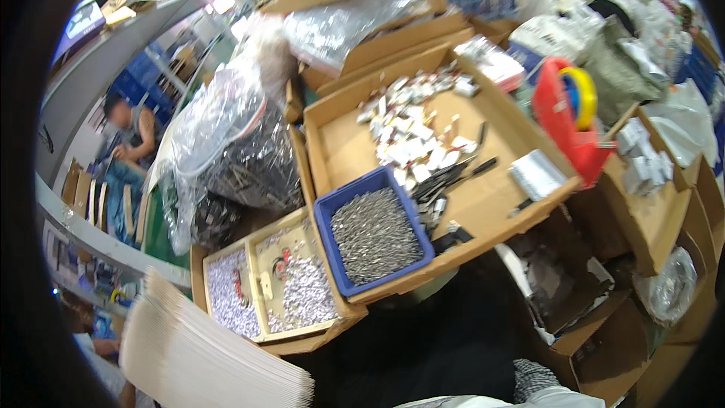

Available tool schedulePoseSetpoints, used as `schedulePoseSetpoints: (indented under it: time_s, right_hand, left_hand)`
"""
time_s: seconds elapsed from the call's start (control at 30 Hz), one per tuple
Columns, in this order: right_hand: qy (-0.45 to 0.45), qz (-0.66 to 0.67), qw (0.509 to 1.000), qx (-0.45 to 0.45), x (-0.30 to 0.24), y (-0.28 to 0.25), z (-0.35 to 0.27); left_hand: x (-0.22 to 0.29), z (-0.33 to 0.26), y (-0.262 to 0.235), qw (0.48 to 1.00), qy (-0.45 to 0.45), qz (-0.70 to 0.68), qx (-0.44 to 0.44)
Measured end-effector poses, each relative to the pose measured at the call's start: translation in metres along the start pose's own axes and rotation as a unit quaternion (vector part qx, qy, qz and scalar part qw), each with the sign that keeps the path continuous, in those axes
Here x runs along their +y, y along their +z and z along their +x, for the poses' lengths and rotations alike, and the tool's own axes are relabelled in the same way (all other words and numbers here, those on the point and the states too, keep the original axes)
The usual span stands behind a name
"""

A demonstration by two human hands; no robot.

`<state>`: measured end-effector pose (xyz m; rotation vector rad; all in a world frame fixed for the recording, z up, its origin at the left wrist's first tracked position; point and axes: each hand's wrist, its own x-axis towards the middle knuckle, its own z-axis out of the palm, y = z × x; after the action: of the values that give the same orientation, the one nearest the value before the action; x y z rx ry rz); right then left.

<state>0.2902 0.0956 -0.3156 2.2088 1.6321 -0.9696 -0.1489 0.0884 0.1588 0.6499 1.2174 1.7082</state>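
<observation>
Neither of my hands shows. At the lower edge lies white cloth [498,402] beside a grey knitted patch [532,379]; I cannot make out what they belong to. In front of me a shallow cardboard tray [483,132] holds a heap of small white pieces [415,136] and slim black pieces [432,190]. A blue plastic bin [327,240] full of thin metal pins [375,236] stands in its near left corner. Toward the right edge of the tray rests a silvery-white block [538,175]. A divided wooden box [262,304] left of the bin contains tiny whitish parts [311,292].
A pale stack of sheets [208,347] juts up at lower left. Clear plastic bags [234,144] bulge behind the wooden box. A red tape dispenser [555,110] and cardboard boxes [604,347] crowd the right. Another person [140,136] sits at far left.
</observation>
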Motion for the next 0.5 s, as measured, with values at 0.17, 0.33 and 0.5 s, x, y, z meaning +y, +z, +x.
schedulePoseSetpoints:
  time_s: [0.17, 0.33, 0.5]
  right_hand:
    - [0.004, -0.002, 1.0, 0.014, -0.035, -0.029, 0.015]
    - [0.013, -0.016, 1.0, -0.005, -0.058, -0.051, 0.04]
    - [0.009, -0.038, 0.998, -0.04, -0.056, -0.074, 0.046]
  left_hand:
    - [0.037, 0.029, 0.015, 0.991, 0.07, 0.091, 0.06]
    - [0.061, 0.09, 0.042, 0.99, 0.012, 0.117, 0.079]
    - [0.073, 0.071, 0.055, 0.981, 0.026, 0.115, 0.153]
